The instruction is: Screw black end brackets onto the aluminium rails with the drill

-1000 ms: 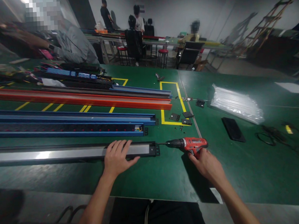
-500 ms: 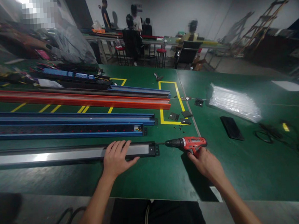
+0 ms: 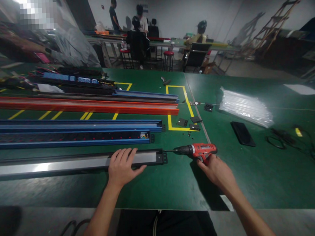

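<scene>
My left hand (image 3: 122,168) is wrapped over a long black profile with a silvery strip (image 3: 78,163), gripping it close to its right end. A black end cap (image 3: 164,156) closes that end. In my right hand (image 3: 218,171) is a red and black cordless drill (image 3: 201,149), held by its handle with the chuck facing left. Its long thin bit reaches the end cap's upper part; the exact contact point is too small to make out. Past the profile lie two blue profiles (image 3: 126,126), and behind them an orange one (image 3: 136,108).
Several small black plates (image 3: 182,122) and tiny screws (image 3: 189,134) lie beyond the drill. On the right are a dark phone-like slab (image 3: 242,133), a clear plastic-wrapped bundle (image 3: 245,106) and black cables (image 3: 288,139). A person in grey (image 3: 74,45) works at the far left.
The whole view has shifted slightly. Both hands, the drill and the black profile keep the same position relative to each other.
</scene>
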Tool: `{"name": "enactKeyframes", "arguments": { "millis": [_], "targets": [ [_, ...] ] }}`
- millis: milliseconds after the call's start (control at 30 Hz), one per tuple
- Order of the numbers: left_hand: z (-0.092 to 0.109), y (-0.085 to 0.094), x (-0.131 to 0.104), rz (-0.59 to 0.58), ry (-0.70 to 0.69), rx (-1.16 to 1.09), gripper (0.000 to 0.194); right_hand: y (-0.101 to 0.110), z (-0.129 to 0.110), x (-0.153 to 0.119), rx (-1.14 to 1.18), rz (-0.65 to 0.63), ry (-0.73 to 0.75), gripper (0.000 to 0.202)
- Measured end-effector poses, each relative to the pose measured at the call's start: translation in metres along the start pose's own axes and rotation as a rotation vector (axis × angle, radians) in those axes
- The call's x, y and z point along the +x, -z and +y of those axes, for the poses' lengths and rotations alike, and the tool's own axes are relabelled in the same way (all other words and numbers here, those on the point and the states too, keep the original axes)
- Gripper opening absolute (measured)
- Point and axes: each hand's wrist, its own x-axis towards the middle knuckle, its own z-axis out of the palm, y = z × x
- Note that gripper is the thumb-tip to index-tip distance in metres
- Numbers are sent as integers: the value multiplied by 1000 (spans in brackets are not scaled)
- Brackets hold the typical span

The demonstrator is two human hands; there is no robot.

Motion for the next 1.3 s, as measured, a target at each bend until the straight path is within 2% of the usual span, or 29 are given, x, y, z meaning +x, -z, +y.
{"name": "enactKeyframes", "arguments": {
  "millis": [1300],
  "targets": [
    [-1,0,-1,-23,20,-37,65,3,-3,-2,-9,-27,-1,45]
  ]
}}
